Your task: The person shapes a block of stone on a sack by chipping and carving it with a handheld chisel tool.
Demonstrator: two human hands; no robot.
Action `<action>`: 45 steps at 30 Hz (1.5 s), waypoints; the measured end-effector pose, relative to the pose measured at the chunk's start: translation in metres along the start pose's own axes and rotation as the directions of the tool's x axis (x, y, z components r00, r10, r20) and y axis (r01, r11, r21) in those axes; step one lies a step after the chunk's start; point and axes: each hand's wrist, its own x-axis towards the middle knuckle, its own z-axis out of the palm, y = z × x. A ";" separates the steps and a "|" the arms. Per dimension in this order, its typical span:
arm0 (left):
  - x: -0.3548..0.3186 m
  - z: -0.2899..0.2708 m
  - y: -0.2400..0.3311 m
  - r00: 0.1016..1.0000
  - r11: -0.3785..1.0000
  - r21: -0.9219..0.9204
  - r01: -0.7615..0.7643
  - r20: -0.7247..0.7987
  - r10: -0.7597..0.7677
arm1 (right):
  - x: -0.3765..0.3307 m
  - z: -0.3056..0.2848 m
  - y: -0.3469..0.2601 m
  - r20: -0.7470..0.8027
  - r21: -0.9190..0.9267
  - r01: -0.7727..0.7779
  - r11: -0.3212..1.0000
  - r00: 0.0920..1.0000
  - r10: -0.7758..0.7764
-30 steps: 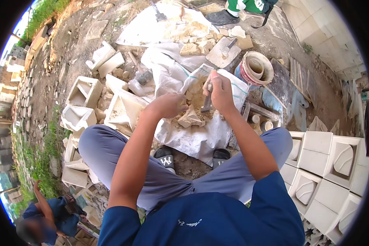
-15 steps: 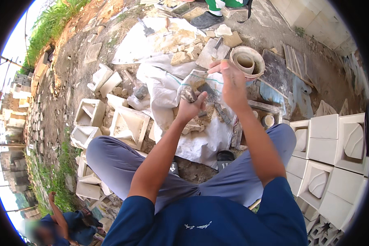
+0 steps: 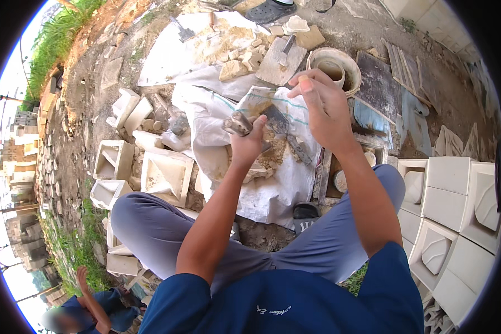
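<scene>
the left hand (image 3: 249, 142) is closing in a fist around the grey handle of a trowel (image 3: 273, 125), with the handle end sticking out of the fist toward 10 o'clock and the dark, mortar-caked blade running out from the grip toward 4 o'clock, lying low over a crumbly pile of rubble (image 3: 270, 158). the right hand (image 3: 323, 108) is hovering at 3 o'clock of the left one, near it but apart from it, fingers curled loosely and thumb tucked in; whether it is pinching anything i cannot tell, since its palm is facing away. both hands are working over a white sack (image 3: 206, 125) spread on the ground, which is lying just beyond the person's grey-trousered knees. at 12 o'clock of the right hand a round bucket (image 3: 350, 69) is sitting, and just left of it a flat slab (image 3: 273, 67) is carrying a second small tool. at 9 o'clock of the left hand, pale square moulds (image 3: 164, 175) are standing open on the dirt. at 4 o'clock of the right hand, white cast blocks (image 3: 453, 178) are lining up in rows. at 7 o'clock, near the rim, another person (image 3: 94, 312) in blue is crouching.
</scene>
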 end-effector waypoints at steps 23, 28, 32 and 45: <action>0.006 -0.013 0.007 0.998 0.975 -0.221 -0.018 -0.060 0.005 | 0.021 0.022 -0.008 -0.007 0.001 0.042 0.999 0.999 -0.042; -0.004 -0.017 -0.015 0.992 0.990 -0.139 0.030 -0.119 -0.046 | 0.024 0.027 -0.006 -0.029 0.073 0.040 0.997 0.999 -0.038; -0.005 -0.002 0.019 0.994 0.978 -0.207 0.024 -0.101 -0.046 | 0.020 0.024 -0.005 0.057 -0.008 -0.001 1.000 0.998 0.001; -0.016 0.003 0.011 0.981 0.988 -0.148 0.040 -0.181 -0.066 | 0.021 0.027 -0.009 0.031 -0.002 0.067 0.998 0.997 -0.066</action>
